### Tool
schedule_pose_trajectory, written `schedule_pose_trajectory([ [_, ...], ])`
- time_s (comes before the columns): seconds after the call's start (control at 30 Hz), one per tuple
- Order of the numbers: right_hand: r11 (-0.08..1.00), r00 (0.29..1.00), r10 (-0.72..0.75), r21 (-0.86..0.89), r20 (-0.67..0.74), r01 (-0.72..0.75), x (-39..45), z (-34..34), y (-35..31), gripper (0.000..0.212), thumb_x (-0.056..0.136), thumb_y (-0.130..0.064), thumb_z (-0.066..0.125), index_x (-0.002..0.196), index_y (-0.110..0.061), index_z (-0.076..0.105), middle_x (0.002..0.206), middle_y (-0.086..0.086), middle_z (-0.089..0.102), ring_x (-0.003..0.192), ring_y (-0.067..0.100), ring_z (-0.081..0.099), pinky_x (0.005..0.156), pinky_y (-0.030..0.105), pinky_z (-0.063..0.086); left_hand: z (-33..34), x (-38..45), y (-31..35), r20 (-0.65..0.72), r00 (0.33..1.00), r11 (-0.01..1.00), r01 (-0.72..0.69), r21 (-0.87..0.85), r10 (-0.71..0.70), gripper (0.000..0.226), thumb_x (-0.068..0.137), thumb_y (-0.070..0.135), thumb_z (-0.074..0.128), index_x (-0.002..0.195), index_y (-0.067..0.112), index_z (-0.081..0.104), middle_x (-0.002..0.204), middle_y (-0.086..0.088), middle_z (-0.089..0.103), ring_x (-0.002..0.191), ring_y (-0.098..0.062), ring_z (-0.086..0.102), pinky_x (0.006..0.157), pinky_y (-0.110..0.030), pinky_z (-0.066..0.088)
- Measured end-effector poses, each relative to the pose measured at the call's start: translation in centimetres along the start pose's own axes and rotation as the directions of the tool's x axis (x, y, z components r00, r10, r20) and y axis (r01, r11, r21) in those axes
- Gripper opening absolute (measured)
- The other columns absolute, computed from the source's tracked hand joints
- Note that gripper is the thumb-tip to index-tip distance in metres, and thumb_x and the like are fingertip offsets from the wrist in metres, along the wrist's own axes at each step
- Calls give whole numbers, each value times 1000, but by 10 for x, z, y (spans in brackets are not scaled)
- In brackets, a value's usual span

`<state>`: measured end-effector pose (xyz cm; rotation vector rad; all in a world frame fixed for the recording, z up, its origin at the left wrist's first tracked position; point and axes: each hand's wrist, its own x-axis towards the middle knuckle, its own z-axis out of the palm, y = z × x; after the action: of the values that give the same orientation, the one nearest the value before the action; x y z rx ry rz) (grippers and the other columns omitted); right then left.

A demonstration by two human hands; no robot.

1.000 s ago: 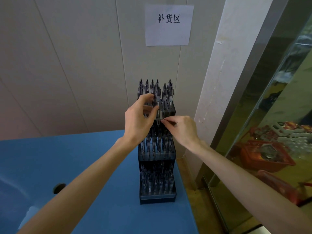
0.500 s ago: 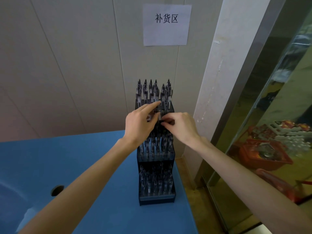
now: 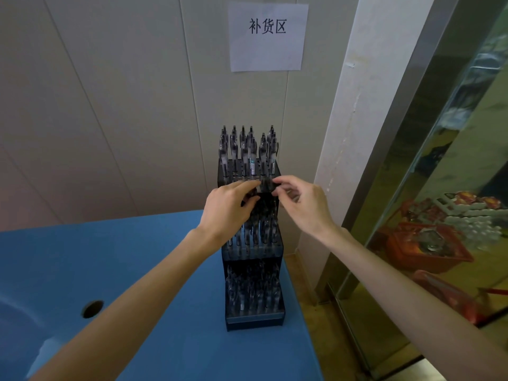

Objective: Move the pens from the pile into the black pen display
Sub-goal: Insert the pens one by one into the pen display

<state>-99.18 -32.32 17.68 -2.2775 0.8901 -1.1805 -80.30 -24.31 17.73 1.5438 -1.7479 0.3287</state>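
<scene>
Since the earlier frames our hands had risen from the middle tier to the front edge of the top tier. Our left hand (image 3: 229, 209) lay with fingers extended, touching the black pen display (image 3: 254, 320). Our right hand (image 3: 301, 206) curled thumb and forefinger together at that edge; whether it pinched a pen we could not tell. The display stood on the blue table (image 3: 137, 257) against the wall, three stepped tiers, its pens (image 3: 248, 149) upright in rows.
</scene>
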Motion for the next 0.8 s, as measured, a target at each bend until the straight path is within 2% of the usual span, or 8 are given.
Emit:
schedule_pose_trajectory([
  [0.2, 999, 999, -21, -40, 37, 22, -5, 4, -1, 26, 98, -20, 65, 123, -18, 70, 100, -12, 74, 79, 1, 69, 73, 25, 61, 2, 0, 2, -8, 999, 994, 51, 99, -50, 25, 96, 22, 66, 121, 24, 72, 95, 5, 77, 79, -19, 72, 61, -37, 58],
  [0.37, 997, 997, -28, -70, 71, 33, -7, 9, -3, 26, 99, -21, 64, 124, -19, 70, 102, -16, 70, 79, 1, 68, 73, 25, 60, 2, 6, 1, 114, 979, 970, 145, 197, -170, 19, 97, 38, 62, 112, 34, 72, 88, 9, 77, 83, -17, 72, 68, -36, 57],
  [0.43, 997, 998, -23, -69, 58, 27, -8, 11, -4, 26, 99, -21, 64, 124, -19, 70, 102, -14, 71, 80, 1, 69, 74, 24, 60, 2, 8, 1, 113, 981, 966, 131, 222, -159, 19, 98, 41, 59, 108, 34, 74, 86, 10, 76, 82, -16, 71, 65, -34, 55],
  [0.5, 997, 999, -22, -76, 35, 25, -11, 11, -3, 26, 99, -20, 64, 124, -19, 69, 104, -12, 73, 83, 2, 69, 75, 24, 60, 3, 4, 4, 111, 986, 964, 92, 248, -123, 23, 102, 38, 52, 104, 33, 74, 84, 11, 73, 78, -15, 68, 56, -29, 46],
  [0.57, 992, 999, -51, -119, 11, 52, -15, 12, -2, 26, 98, -19, 64, 124, -18, 69, 107, -9, 74, 84, 3, 68, 74, 23, 60, 6, -4, 4, 101, 991, 969, 57, 242, -84, 25, 103, 30, 49, 108, 29, 73, 91, 10, 70, 82, -16, 66, 52, -28, 40],
  [0.63, 982, 995, -97, -163, -9, 94, -19, 14, -1, 25, 98, -20, 63, 122, -19, 70, 111, -8, 72, 88, 2, 65, 74, 21, 57, 9, -13, 1, 84, 994, 977, 51, 206, -70, 26, 104, 28, 49, 119, 26, 70, 103, 7, 67, 90, -17, 64, 53, -32, 48],
  [0.67, 979, 994, -108, -175, -21, 103, -22, 15, -1, 25, 99, -20, 63, 122, -18, 71, 113, -8, 72, 94, 2, 64, 79, 20, 55, 11, -17, 0, 80, 995, 980, 51, 192, -67, 28, 105, 29, 48, 124, 24, 67, 109, 6, 65, 94, -18, 64, 55, -35, 51],
  [0.8, 979, 995, -97, -181, -4, 95, -28, 20, -4, 25, 101, -23, 61, 123, -18, 71, 122, -7, 69, 117, 6, 58, 99, 20, 46, 16, -29, 2, 79, 996, 971, 24, 238, -44, 38, 106, 35, 44, 137, 19, 57, 124, -1, 58, 104, -24, 57, 78, -38, 51],
])
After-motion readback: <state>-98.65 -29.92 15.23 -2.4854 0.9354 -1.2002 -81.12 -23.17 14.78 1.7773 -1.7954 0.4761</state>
